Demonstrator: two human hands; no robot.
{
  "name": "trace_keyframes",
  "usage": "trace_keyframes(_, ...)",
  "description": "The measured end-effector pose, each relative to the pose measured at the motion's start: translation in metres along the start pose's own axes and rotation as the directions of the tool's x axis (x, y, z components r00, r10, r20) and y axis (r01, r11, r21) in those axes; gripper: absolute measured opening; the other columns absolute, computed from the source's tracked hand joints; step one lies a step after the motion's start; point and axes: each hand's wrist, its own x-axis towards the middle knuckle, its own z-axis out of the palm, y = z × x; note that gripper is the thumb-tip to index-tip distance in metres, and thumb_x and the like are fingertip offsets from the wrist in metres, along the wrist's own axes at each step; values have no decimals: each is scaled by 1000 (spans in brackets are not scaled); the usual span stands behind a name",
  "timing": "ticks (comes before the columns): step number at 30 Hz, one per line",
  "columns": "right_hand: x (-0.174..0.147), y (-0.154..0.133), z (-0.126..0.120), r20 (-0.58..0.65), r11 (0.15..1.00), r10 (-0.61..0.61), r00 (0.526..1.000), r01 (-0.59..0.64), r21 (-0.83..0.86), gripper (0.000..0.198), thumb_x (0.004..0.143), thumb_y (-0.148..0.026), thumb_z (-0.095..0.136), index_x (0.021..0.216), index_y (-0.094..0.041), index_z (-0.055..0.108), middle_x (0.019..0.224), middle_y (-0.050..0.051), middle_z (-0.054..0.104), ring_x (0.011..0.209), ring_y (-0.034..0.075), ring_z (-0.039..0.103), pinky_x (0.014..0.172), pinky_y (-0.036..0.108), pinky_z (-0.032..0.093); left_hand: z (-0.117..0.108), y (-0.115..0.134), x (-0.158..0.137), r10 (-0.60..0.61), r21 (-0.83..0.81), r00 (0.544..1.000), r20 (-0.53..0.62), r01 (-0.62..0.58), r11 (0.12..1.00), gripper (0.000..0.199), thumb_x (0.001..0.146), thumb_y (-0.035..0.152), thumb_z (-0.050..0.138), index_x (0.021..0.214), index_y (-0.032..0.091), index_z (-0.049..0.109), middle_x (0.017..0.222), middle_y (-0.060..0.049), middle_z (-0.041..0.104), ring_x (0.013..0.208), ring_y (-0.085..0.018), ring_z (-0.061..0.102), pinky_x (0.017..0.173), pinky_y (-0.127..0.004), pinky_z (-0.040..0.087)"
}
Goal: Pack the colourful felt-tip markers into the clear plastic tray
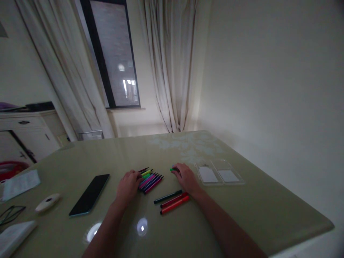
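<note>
1. Pale curtains [172,64] hang beside a dark-framed window [115,53]; a glossy greenish surface [129,154] extends in front of them. From my position, both of the person's hands are visible above it.
2. Left hand [129,183]: fingers curled, positioned at the left end of a row of markers [152,184] and covering part of it. I cannot tell whether the fingers grip any marker.
3. Right hand [184,175]: fingertips drawn together, pinching a green marker [171,169]. Only a short end of it projects, on the side facing the row; the remainder is hidden by the hand.
4. Three loose markers [172,202], one dark and two red, lie side by side, nearer the person than the right hand and just beside its wrist.
5. Clear case [225,183]: lies open, flat, to the right of the right hand.
6. Phone [90,195]: lies left of the left hand, well apart from the row.
</note>
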Motion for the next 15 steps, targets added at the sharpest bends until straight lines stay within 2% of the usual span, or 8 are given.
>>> trace_keyframes(3, 0, -3, -1, -23, 988, -6, 1000, 9, 153, 8, 99, -24, 62, 100, -20, 69, 97, 6, 72, 90, 20, 66, 83, 31, 48, 0, 11, 1, 61, -140, 995, -77, -71, 988, 20, 91, 31, 56, 97, 22, 73, 106, -10, 74, 105, -29, 66, 94, -39, 48)
trace_keyframes(7, 0, -7, -3, -56, 955, -25, 998, 40, 294, 12, 98, -29, 63, 98, -20, 71, 96, 5, 74, 90, 19, 67, 82, 30, 49, 2, 29, 1, 127, -354, 991, -49, -137, 925, 22, 91, 37, 56, 98, 23, 71, 102, -7, 77, 98, -27, 70, 90, -37, 50)
trace_keyframes(15, 0, -10, 0, -46, 937, -68, 997, 80, 341, 19, 98, -35, 63, 98, -20, 75, 92, 6, 75, 86, 19, 67, 79, 30, 49, 3, 47, -5, 171, -385, 985, -28, -169, 908, 17, 89, 35, 59, 95, 23, 70, 101, -6, 78, 98, -27, 70, 90, -37, 50)
